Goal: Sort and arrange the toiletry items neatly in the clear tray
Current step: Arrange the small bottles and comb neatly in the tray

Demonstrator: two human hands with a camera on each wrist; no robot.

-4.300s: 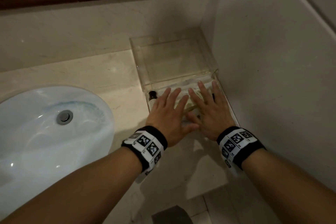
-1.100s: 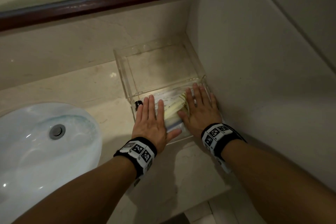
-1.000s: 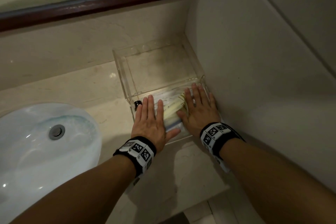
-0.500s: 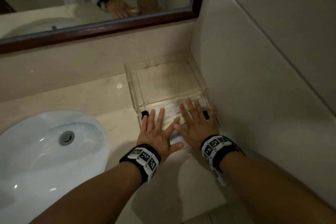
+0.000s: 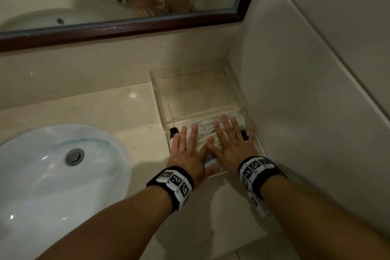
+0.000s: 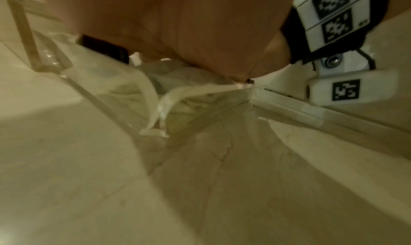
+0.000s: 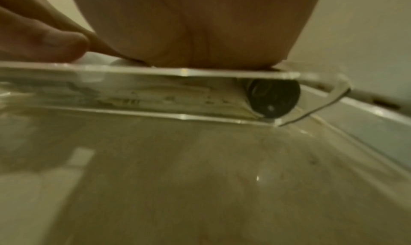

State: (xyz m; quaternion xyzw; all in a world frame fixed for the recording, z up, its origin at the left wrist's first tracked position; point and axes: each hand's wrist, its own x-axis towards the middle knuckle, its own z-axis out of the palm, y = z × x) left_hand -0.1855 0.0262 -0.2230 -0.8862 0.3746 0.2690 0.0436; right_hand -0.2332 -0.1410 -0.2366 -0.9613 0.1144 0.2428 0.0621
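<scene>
Right of centre in the head view, tucked into the corner where the walls meet: one clear tray [image 5: 161,103] with two compartments, the far one bare, the near one packed with pale toiletry packets [image 5: 203,132], too jumbled to count. Two black caps [image 5: 174,132] visible, one at each end of the near compartment. Two hands laid flat on the packets, palms down, side by side: left hand [image 5: 187,154] with fingers straight and slightly fanned, right hand [image 5: 231,150] the same, thumbs nearly meeting. No grip on anything, only pressing. One marker-printed black band on each wrist. Lower down, a beige marble tabletop [image 5: 118,107]; at lower left, one white sink [image 5: 31,175] with a metal drain. Along the top edge, one dark-framed mirror [image 5: 126,27] reflecting both hands.
</scene>
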